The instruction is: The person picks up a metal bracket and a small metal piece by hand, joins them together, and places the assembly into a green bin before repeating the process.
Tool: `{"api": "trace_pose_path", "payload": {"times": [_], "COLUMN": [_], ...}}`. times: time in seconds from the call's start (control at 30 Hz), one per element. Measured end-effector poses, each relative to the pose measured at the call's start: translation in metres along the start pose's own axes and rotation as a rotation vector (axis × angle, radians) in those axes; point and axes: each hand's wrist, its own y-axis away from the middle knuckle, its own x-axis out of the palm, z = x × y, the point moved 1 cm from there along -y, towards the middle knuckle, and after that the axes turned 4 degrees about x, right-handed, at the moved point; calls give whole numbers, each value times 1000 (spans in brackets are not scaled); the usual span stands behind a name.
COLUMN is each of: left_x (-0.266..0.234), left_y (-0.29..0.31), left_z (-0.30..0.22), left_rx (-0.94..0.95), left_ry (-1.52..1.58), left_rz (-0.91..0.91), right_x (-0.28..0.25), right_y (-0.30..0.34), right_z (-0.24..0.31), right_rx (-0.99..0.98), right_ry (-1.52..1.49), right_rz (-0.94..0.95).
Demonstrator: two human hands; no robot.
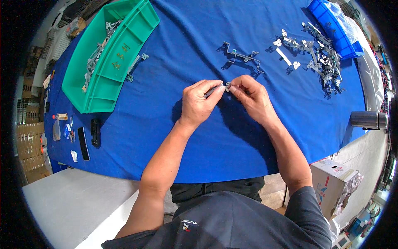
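My left hand [195,102] and my right hand [253,99] meet over the middle of the blue cloth. Between their fingertips is a small metal bracket [227,86] with a silvery, lobed end. The left thumb and fingers pinch its darker, narrow part. My right thumb and index finger press together at the silvery end; whether they also hold something smaller is hidden. Just beyond the hands, a bent wire-like metal bracket [244,57] lies on the cloth.
A green compartment tray [108,85] stands at left, holding metal parts [99,54] and small brass pieces [120,55]. Loose brackets [327,66] are heaped at right by a blue bin [331,27]. A phone [83,143], black case [95,133] and metal cylinder [367,120] lie near the edges.
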Motion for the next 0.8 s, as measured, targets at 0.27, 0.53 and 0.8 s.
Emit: {"api": "trace_pose_path", "payload": {"times": [0.27,0.53,0.8], "left_x": [0,2,3], "left_y": [2,2,1], "left_z": [6,7,4], "left_rx": [-26,-72,-53], "left_ry": [42,87,91], "left_rz": [-130,-114,-78], "right_x": [-6,-4,3], "right_y": [0,1,-1], "right_z": [7,10,0], "right_rx": [140,108,55], "right_ry": [-165,-26,-170], "right_rz": [-30,50,-4]}}
